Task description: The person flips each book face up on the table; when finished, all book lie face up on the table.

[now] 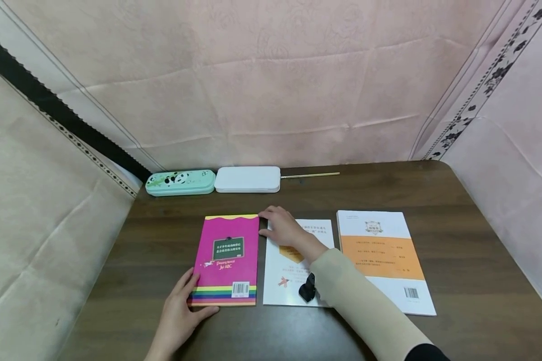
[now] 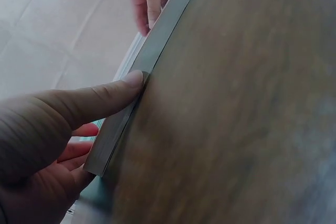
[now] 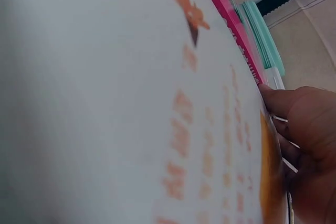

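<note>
A pink book (image 1: 228, 260) with a green panel and rainbow stripes lies on the table. At its lower left corner is my left hand (image 1: 177, 313), its fingers along the left side and its thumb against the bottom edge. The left wrist view shows that thumb (image 2: 113, 97) pressing on the book's grey-looking edge (image 2: 170, 17). My right hand (image 1: 291, 230) reaches over a white book (image 1: 277, 260) and touches the pink book's upper right corner, thumb and fingers spread apart. In the right wrist view the white cover fills most of the picture beside that hand (image 3: 312, 140).
To the right lies a white and orange book (image 1: 381, 258). Along the back edge sit a mint pencil case (image 1: 180, 183) with a panda, a white case (image 1: 247, 179) and a thin stick (image 1: 310, 175). Pale cloth (image 1: 271, 100) hangs behind the brown table (image 1: 456, 260).
</note>
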`<action>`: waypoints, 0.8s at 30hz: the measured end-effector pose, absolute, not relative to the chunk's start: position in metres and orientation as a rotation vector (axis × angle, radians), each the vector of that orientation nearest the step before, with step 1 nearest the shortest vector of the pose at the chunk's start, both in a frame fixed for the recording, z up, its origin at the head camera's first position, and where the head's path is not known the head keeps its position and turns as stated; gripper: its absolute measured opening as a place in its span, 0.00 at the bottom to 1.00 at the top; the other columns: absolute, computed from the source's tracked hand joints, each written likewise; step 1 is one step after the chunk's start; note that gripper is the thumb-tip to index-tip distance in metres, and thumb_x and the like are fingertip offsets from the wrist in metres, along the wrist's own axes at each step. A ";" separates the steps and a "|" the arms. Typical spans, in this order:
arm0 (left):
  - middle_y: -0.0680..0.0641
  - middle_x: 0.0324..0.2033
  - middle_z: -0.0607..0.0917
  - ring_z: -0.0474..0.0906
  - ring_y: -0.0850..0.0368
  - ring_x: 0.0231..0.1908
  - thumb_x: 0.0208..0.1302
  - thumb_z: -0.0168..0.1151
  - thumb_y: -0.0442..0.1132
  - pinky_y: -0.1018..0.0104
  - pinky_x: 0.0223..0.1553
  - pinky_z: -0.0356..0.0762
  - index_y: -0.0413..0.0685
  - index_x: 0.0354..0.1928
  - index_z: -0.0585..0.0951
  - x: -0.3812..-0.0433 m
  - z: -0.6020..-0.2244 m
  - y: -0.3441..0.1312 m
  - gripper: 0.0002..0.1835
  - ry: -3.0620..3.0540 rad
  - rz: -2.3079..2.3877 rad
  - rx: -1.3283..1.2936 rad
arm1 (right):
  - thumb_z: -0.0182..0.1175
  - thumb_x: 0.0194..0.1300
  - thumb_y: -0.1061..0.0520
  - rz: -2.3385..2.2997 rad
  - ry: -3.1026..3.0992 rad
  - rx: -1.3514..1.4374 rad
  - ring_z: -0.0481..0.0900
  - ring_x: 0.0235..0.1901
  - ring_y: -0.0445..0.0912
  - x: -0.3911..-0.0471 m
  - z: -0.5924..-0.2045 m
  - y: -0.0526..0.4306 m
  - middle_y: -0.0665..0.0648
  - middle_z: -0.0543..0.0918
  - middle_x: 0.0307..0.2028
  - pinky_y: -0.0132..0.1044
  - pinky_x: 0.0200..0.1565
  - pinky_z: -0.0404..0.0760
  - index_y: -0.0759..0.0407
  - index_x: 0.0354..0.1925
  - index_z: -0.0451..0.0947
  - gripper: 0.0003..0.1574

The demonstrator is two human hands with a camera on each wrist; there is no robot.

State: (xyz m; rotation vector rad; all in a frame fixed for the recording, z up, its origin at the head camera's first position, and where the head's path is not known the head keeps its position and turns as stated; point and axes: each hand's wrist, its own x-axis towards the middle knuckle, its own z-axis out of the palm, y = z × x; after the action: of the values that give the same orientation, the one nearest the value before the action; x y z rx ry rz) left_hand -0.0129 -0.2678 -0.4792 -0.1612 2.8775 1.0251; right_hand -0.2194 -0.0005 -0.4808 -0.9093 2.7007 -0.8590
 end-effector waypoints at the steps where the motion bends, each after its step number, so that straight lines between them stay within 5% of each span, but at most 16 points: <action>1: 0.35 0.75 0.59 0.61 0.34 0.71 0.52 0.80 0.53 0.40 0.64 0.70 0.36 0.75 0.63 -0.013 -0.479 -0.267 0.54 2.877 1.022 -0.160 | 0.66 0.70 0.48 -0.861 2.695 -0.912 0.71 0.63 0.52 -0.219 -0.480 -0.001 0.58 0.76 0.64 0.50 0.67 0.69 0.58 0.70 0.72 0.35; 6: 0.34 0.75 0.59 0.62 0.34 0.71 0.52 0.80 0.53 0.40 0.64 0.70 0.35 0.74 0.64 -0.013 -0.478 -0.267 0.54 2.879 1.021 -0.153 | 0.64 0.72 0.51 -0.844 2.681 -0.945 0.70 0.65 0.52 -0.219 -0.480 -0.003 0.56 0.73 0.69 0.50 0.66 0.67 0.57 0.73 0.67 0.37; 19: 0.33 0.75 0.57 0.60 0.32 0.71 0.54 0.79 0.45 0.39 0.64 0.69 0.32 0.73 0.63 -0.012 -0.479 -0.268 0.50 2.917 1.011 -0.077 | 0.65 0.68 0.66 -1.148 2.578 -0.915 0.78 0.56 0.48 -0.222 -0.476 -0.007 0.57 0.78 0.61 0.39 0.61 0.77 0.61 0.68 0.73 0.31; 24: 0.33 0.76 0.56 0.58 0.32 0.72 0.54 0.79 0.46 0.38 0.65 0.67 0.32 0.74 0.62 -0.010 -0.481 -0.271 0.51 2.900 1.002 -0.039 | 0.69 0.66 0.59 -1.142 2.625 -1.028 0.77 0.57 0.48 -0.223 -0.473 0.000 0.55 0.78 0.60 0.39 0.59 0.78 0.61 0.65 0.77 0.31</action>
State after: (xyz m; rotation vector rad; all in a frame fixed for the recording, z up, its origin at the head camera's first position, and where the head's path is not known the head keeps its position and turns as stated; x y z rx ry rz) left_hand -0.0096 -0.2708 -0.4808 -0.0385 2.9001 1.0022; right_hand -0.2228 -0.0004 -0.4731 -1.0285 2.6248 -1.1419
